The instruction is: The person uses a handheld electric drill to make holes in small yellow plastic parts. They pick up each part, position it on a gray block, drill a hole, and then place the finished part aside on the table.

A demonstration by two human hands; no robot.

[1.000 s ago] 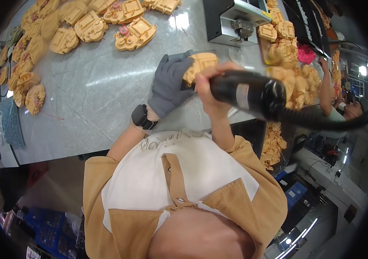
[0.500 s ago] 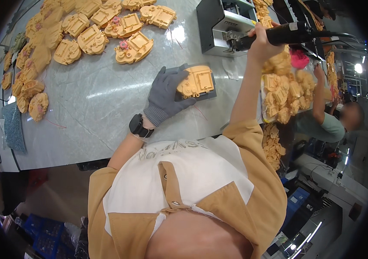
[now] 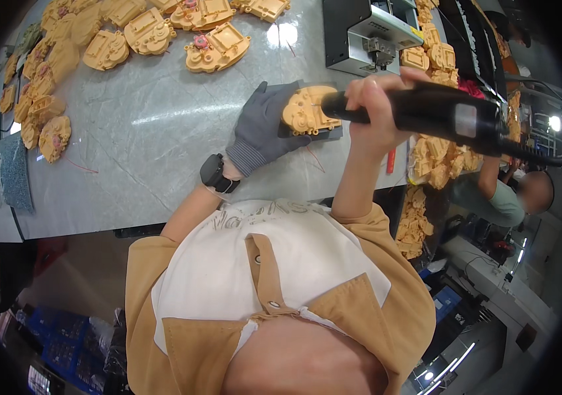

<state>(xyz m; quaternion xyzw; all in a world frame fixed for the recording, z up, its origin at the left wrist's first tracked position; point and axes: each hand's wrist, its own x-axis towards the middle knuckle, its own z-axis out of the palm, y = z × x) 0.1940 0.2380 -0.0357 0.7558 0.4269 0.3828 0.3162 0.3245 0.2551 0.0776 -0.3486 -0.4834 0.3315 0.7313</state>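
Note:
My left hand point(image 3: 264, 122), in a dark grey glove, is closed around the left side of a yellow-orange plastic housing point(image 3: 302, 115). The housing lies on a dark block point(image 3: 333, 133) on the table. Bare-skinned, my right hand point(image 3: 378, 108) grips a black electric screwdriver point(image 3: 435, 112) with a cable at its rear. The screwdriver is held nearly level, its front end over the right part of the housing. Its tip is hidden, so I cannot tell whether it touches. A thin red wire point(image 3: 315, 158) lies just below the housing.
A black-and-silver screw feeder point(image 3: 366, 39) stands at the back right. Similar housings point(image 3: 217, 47) cover the far left of the grey table point(image 3: 162, 151); more housings point(image 3: 435, 161) are heaped at right. A blue textured pad point(image 3: 15, 171) lies at left. Another person point(image 3: 501, 194) works at right.
My right hand has brought the screwdriver from the screw feeder down and nearer, over the housing. My left hand keeps its hold on the housing. The view has shifted slightly.

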